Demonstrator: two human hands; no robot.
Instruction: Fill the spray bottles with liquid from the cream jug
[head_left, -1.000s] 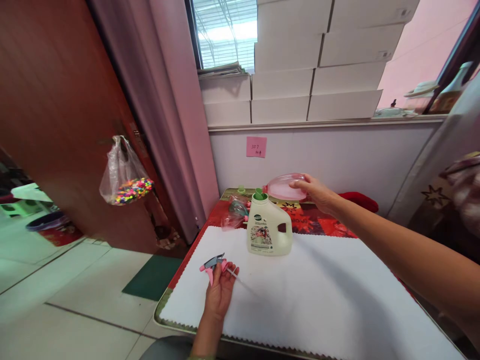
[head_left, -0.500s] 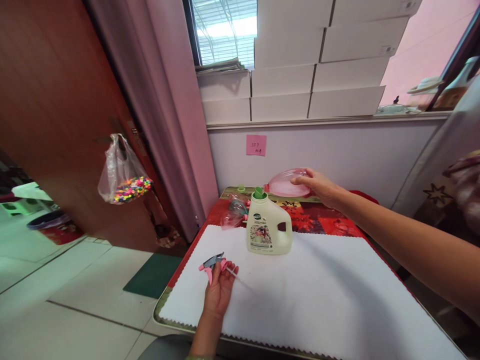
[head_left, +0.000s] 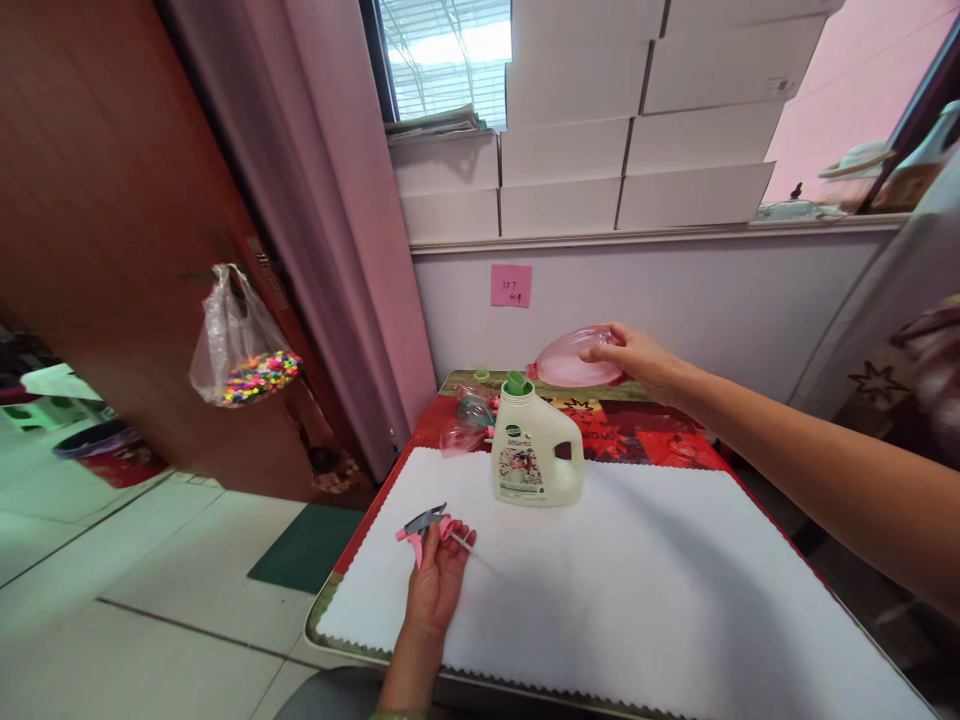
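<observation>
My right hand (head_left: 637, 362) grips a clear pink bottle (head_left: 571, 358), tipped on its side with its neck at the open green spout (head_left: 517, 383) of a cream detergent jug (head_left: 538, 455). The jug stands upright, its handle toward the right. Whether liquid is flowing cannot be made out. Over the front left of the white mat my left hand (head_left: 439, 575) is closed on a grey and pink spray trigger head (head_left: 424, 525), whose thin tube points to the lower right.
The white mat (head_left: 637, 600) covers most of the red table. Behind the jug's left side lie clear pink spray bottles (head_left: 469, 425), with a green cap (head_left: 481, 374) farther back. White boxes (head_left: 570, 160) are stacked on the sill. A bag of coloured beads (head_left: 259, 375) hangs from the door.
The pink bottle's body has risen slightly in my right hand, its neck still at the jug's mouth. My left hand and the spray head have hardly moved.
</observation>
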